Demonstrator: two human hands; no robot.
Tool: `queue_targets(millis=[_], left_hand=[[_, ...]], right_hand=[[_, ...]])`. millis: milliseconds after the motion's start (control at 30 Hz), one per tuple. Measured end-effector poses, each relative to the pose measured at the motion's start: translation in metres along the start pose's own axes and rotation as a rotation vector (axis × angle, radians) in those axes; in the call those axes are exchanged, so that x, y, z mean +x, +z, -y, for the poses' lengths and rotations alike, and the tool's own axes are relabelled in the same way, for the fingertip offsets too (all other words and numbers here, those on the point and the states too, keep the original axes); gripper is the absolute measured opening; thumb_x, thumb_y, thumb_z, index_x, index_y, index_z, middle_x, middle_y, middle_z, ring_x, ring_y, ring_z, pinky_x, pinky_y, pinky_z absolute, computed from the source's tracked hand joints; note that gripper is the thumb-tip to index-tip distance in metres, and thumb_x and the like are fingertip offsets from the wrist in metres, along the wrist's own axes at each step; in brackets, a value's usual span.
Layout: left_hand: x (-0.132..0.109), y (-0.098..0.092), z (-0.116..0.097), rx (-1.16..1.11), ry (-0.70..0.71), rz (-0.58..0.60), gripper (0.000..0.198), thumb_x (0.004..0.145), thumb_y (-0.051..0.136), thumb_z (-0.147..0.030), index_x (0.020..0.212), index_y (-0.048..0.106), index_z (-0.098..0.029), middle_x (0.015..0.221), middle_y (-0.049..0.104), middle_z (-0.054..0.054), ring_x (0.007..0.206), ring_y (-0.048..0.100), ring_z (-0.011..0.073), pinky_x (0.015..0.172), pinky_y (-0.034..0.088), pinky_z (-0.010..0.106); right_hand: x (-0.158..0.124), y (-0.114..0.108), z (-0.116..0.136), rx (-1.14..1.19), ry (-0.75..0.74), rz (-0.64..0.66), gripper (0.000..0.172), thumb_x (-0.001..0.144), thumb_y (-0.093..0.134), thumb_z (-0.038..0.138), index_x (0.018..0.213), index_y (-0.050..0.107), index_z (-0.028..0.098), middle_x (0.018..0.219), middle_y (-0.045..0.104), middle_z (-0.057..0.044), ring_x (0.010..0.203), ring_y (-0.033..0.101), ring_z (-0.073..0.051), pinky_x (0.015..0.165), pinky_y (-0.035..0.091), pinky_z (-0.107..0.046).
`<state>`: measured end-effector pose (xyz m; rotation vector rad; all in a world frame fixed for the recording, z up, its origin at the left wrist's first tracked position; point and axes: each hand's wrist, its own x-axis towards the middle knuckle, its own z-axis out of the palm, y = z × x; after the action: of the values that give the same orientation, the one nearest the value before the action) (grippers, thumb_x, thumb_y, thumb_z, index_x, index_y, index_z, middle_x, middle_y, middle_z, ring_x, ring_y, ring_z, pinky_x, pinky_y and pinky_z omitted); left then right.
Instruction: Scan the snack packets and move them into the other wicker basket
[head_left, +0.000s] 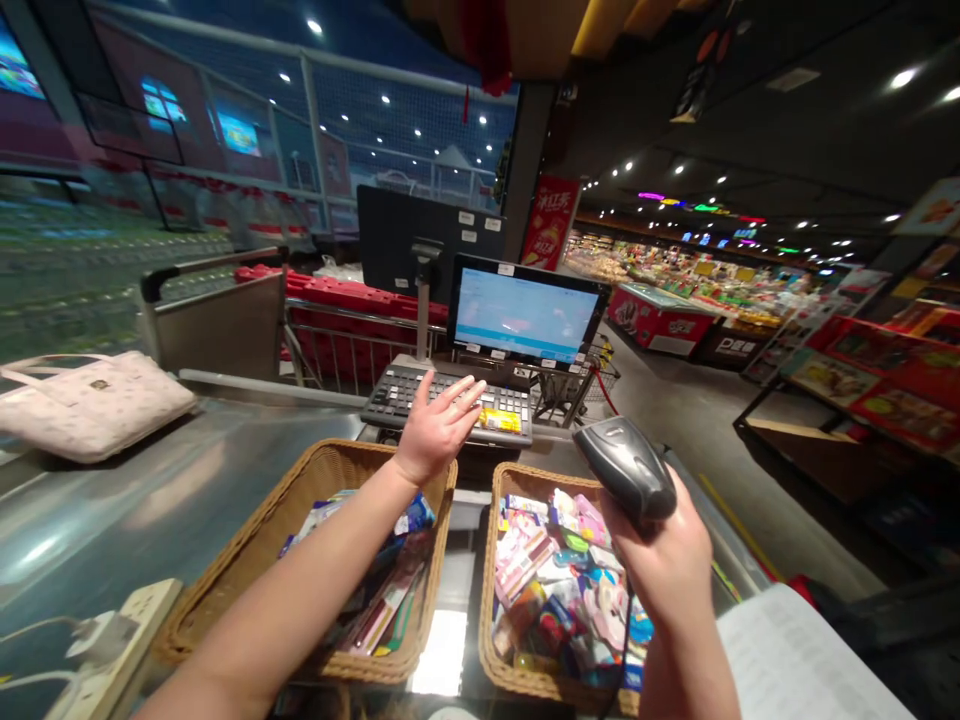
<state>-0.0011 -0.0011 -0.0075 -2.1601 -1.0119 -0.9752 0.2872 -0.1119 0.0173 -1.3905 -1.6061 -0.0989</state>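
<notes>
My left hand (442, 425) hovers at the keyboard (390, 395), fingers stretched out and holding nothing; whether a fingertip touches a key I cannot tell. A yellow label (501, 419) lies on the keyboard's right part. In my right hand (667, 545) is a dark grey barcode scanner (628, 465), raised above the right wicker basket (487, 600), its cord hanging down. That basket is heaped with small colourful packages (559, 580). Under my left forearm stands the left wicker basket (225, 570), with fewer packages (386, 600). Behind the keyboard a monitor (525, 312) shows a lit blue-white screen.
A pale handbag (97, 400) sits at the counter's left. A power strip (135, 630) with plugs lies front left. Printed paper (802, 650) is at front right. Beyond the metal counter (247, 440) stand a second screen's back (394, 240) and a shopping cart (337, 340).
</notes>
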Motion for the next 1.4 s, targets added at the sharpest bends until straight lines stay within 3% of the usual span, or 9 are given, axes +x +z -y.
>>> queue_targets(millis=[200,367,600,867,1033,1400], left_hand=[[-0.012,-0.011,0.02,0.072,-0.002,-0.124,0.018,0.096,0.053,-0.019,0.097,0.071,-0.024,0.134,0.064,0.006,0.13,0.056,0.0249,0.122,0.008,0.061],[-0.026,-0.026,0.034,0.136,-0.053,-0.148,0.016,0.095,0.056,-0.023,0.099,0.071,-0.026,0.14,0.059,0.007,0.135,0.051,0.0264,0.122,0.007,0.06],[-0.046,-0.05,0.054,0.162,-0.108,-0.173,0.016,0.095,0.058,-0.024,0.1,0.072,-0.027,0.145,0.053,0.006,0.141,0.043,0.0254,0.123,0.002,0.058],[-0.065,-0.071,0.07,0.232,-0.109,-0.194,0.016,0.094,0.058,-0.025,0.1,0.073,-0.027,0.146,0.052,0.008,0.14,0.045,0.0259,0.123,0.004,0.059],[-0.08,-0.079,0.08,0.234,-0.119,-0.17,0.016,0.094,0.058,-0.025,0.1,0.073,-0.029,0.149,0.048,0.005,0.14,0.044,0.025,0.123,0.001,0.057],[-0.103,-0.096,0.093,0.295,-0.117,-0.182,0.015,0.093,0.06,-0.025,0.1,0.072,-0.028,0.146,0.052,0.006,0.139,0.046,0.0245,0.123,0.007,0.059]], right_hand=[[0.0,0.019,0.033,0.062,-0.16,0.055,0.05,0.086,0.063,0.037,0.132,0.056,0.019,0.131,0.062,-0.014,0.123,0.059,-0.034,0.103,0.049,-0.051],[-0.008,0.032,0.052,0.103,-0.331,0.141,0.048,0.086,0.062,0.028,0.133,0.054,0.023,0.139,0.057,-0.012,0.134,0.05,-0.034,0.109,0.044,-0.054],[-0.019,0.049,0.076,0.139,-0.363,0.292,0.051,0.081,0.06,0.018,0.13,0.052,0.027,0.139,0.055,-0.011,0.138,0.044,-0.037,0.109,0.04,-0.065],[-0.028,0.064,0.099,0.174,-0.39,0.386,0.049,0.078,0.059,0.013,0.126,0.055,0.023,0.139,0.053,-0.011,0.144,0.035,-0.034,0.113,0.038,-0.058],[-0.03,0.071,0.108,0.191,-0.408,0.421,0.048,0.078,0.057,0.01,0.124,0.056,0.023,0.137,0.054,-0.01,0.145,0.034,-0.033,0.115,0.037,-0.057],[-0.041,0.08,0.128,0.223,-0.374,0.495,0.038,0.083,0.058,0.018,0.121,0.057,0.024,0.134,0.057,-0.011,0.143,0.037,-0.033,0.113,0.038,-0.059]])
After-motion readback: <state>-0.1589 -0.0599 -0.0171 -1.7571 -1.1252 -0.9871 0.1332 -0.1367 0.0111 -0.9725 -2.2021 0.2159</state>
